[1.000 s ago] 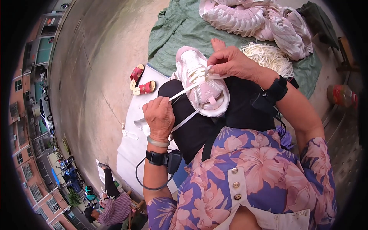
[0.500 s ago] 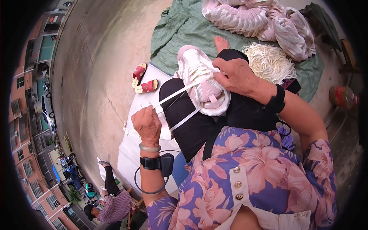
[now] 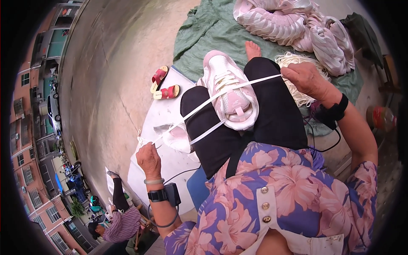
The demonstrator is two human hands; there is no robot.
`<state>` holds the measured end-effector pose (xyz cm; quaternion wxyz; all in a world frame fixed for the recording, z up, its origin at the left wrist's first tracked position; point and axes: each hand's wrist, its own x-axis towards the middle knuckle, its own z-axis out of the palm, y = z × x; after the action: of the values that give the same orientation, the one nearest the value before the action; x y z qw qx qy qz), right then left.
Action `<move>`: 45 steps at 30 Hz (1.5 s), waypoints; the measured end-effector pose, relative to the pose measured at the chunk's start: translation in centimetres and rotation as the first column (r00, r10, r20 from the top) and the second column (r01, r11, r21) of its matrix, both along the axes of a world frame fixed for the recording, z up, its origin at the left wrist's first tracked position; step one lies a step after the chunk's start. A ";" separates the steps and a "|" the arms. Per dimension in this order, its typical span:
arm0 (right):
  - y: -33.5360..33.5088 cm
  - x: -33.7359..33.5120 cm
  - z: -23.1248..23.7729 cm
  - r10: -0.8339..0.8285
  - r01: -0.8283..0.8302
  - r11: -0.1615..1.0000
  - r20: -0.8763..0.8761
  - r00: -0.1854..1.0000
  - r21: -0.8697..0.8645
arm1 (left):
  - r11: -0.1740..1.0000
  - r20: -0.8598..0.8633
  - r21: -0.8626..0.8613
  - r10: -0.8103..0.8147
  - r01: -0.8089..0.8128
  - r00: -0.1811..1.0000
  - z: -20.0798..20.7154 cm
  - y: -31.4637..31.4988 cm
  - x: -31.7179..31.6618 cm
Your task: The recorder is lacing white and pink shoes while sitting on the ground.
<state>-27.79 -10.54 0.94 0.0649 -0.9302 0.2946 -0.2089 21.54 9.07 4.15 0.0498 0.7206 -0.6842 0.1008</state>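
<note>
A pink and white sneaker (image 3: pixel 229 91) rests between my thighs, its heel toward me. White lacing crosses its upper part. A flat white shoelace (image 3: pixel 204 105) stretches over the shoe from one hand to the other. My left hand (image 3: pixel 149 160) is closed on the lace's lower left end, out past my left knee. To the right, my right hand (image 3: pixel 308 78) pinches the other end above my right knee. Another stretch of lace (image 3: pixel 208 132) runs from the shoe's collar across my left thigh. A second light-coloured shoe (image 3: pixel 178 138) lies partly hidden beside that thigh.
A heap of white laces (image 3: pixel 293 59) lies beyond my right hand on a green cloth (image 3: pixel 204 36). Strung pink and white shoe uppers (image 3: pixel 276 23) are piled behind it. Red sandals (image 3: pixel 166 92) stand at left; a plastic bottle (image 3: pixel 381 117) at right. Another person (image 3: pixel 123 225) sits at lower left.
My right hand has moved right, away from the shoe, drawing the lace out across it. My left hand has shifted a little down and left.
</note>
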 end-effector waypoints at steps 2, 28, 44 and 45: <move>-0.5 -3.0 -1.2 -0.079 0.079 0.996 -0.003 0.997 0.050 | 0.997 -0.043 -0.008 0.074 -0.074 0.996 -0.3 1.3 2.1; 2.8 9.1 0.1 -0.537 -0.139 0.024 0.130 0.834 0.990 | 0.838 -0.770 0.467 0.542 0.281 -0.336 -0.6 -11.5 -16.5; 3.1 10.3 -1.6 -0.803 -0.291 0.243 0.361 0.475 0.925 | 0.960 -0.884 0.267 0.277 0.080 -0.376 -1.8 -11.3 -17.5; 3.3 10.5 -1.7 -0.802 -0.316 0.272 0.395 0.447 0.909 | 0.960 -0.883 0.267 0.277 0.080 -0.378 -1.7 -11.2 -17.6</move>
<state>-17.29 -7.27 -0.80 0.6763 -0.3898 0.4530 -0.4307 3.97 -2.08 2.41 0.5050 0.5444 -0.2792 -0.6089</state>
